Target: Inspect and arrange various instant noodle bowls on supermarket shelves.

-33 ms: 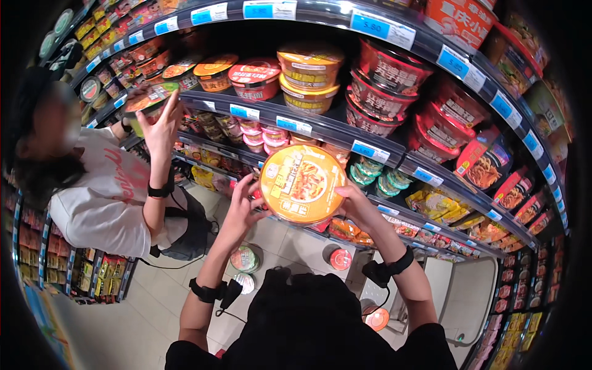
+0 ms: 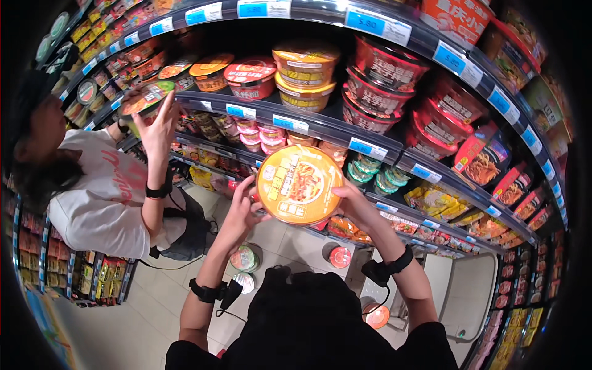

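A round tub of instant noodles (image 2: 301, 185) with an orange-yellow lid is held up in front of me, its printed lid facing me. On its left rim are the bent fingers of my left hand (image 2: 244, 208). My right hand (image 2: 356, 206) grips the right rim, the thumb lying over the lid's edge. The underside of the tub and some of the fingertips are hidden. Two similar yellow tubs (image 2: 305, 65) stand stacked on the shelf behind, beside stacked dark red tubs (image 2: 381, 83).
A person in a white shirt (image 2: 102, 191) stands at left, holding a green-rimmed noodle bowl (image 2: 148, 98). Store shelves (image 2: 283, 117) curve across the front. Several tubs, one a red-lidded tub (image 2: 340, 257), stand on the tiled floor (image 2: 290, 246). A pale bin (image 2: 472, 296) sits at lower right.
The shelves and the tub sit very slightly farther left in the picture. The other person's head has turned a little. My hands keep the same hold.
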`<move>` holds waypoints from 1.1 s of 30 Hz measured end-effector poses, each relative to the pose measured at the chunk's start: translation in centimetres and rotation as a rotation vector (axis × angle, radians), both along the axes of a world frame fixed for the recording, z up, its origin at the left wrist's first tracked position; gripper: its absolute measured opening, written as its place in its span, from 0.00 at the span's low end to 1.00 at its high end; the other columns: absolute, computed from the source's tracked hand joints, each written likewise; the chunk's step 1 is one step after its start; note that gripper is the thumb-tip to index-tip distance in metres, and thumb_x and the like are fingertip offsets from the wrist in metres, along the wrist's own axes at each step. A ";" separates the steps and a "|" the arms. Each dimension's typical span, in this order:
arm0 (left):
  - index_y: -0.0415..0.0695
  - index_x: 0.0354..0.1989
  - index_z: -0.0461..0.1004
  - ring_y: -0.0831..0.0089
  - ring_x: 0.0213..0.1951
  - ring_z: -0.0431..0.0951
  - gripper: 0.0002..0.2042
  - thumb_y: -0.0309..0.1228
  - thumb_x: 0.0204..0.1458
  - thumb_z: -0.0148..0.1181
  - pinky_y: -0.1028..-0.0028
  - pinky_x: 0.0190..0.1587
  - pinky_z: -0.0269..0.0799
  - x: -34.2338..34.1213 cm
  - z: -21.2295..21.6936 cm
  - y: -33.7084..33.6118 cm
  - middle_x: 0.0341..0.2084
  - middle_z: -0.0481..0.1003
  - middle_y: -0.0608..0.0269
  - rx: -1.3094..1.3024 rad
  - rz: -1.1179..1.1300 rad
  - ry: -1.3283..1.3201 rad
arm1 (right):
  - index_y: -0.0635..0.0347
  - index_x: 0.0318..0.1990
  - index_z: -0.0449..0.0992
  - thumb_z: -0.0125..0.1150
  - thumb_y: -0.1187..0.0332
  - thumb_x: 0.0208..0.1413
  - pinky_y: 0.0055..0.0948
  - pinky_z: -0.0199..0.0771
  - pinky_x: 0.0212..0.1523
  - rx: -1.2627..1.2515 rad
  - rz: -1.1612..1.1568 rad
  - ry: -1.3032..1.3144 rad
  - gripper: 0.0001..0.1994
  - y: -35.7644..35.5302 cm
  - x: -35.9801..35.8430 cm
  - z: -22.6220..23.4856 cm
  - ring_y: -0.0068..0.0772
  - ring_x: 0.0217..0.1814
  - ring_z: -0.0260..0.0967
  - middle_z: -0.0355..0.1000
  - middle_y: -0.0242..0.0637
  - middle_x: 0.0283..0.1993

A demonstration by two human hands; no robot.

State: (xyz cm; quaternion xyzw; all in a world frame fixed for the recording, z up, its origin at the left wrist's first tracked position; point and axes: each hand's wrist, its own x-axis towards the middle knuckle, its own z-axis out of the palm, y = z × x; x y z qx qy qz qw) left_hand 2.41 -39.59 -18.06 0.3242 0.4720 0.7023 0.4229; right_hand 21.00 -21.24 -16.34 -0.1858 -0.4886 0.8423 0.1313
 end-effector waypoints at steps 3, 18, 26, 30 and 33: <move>0.52 0.62 0.39 0.71 0.55 0.60 0.34 0.31 0.51 0.54 0.68 0.50 0.64 1.0 -0.2 0.7 0.57 0.52 0.60 -0.089 -0.166 -0.292 | 0.59 0.61 0.47 0.51 0.66 0.50 0.29 0.75 0.38 0.063 0.005 -0.005 0.31 -0.3 0.9 -0.7 0.28 0.46 0.67 0.61 0.38 0.52; 0.44 0.53 0.60 0.71 0.48 0.69 0.25 0.46 0.51 0.46 0.69 0.50 0.64 -4.8 9.1 6.5 0.48 0.68 0.62 -0.038 0.127 -0.181 | 0.60 0.58 0.55 0.46 0.63 0.57 0.34 0.68 0.49 0.325 -0.044 -0.013 0.23 -0.5 6.9 -2.4 0.35 0.50 0.65 0.64 0.44 0.48; 0.50 0.43 0.69 0.75 0.34 0.73 0.16 0.44 0.49 0.50 0.70 0.36 0.66 -14.9 17.3 12.5 0.38 0.73 0.70 -0.039 0.142 -0.018 | 0.61 0.53 0.62 0.46 0.62 0.58 0.26 0.68 0.44 0.259 -0.032 -0.053 0.18 1.4 7.0 -3.0 0.28 0.44 0.68 0.68 0.39 0.42; 0.50 0.44 0.70 0.74 0.39 0.71 0.17 0.44 0.49 0.51 0.66 0.38 0.67 -19.8 16.5 16.4 0.40 0.73 0.71 -0.033 0.106 -0.139 | 0.61 0.52 0.63 0.45 0.62 0.59 0.24 0.69 0.44 0.280 -0.060 -0.072 0.17 2.6 5.8 -1.6 0.28 0.44 0.68 0.69 0.39 0.41; 0.54 0.41 0.71 0.75 0.35 0.71 0.17 0.48 0.47 0.50 0.70 0.34 0.66 -20.4 16.9 18.8 0.37 0.73 0.75 -0.062 0.056 -0.070 | 0.61 0.52 0.63 0.45 0.63 0.59 0.24 0.69 0.44 0.344 -0.108 -0.035 0.17 4.1 5.0 -0.6 0.27 0.43 0.68 0.69 0.39 0.41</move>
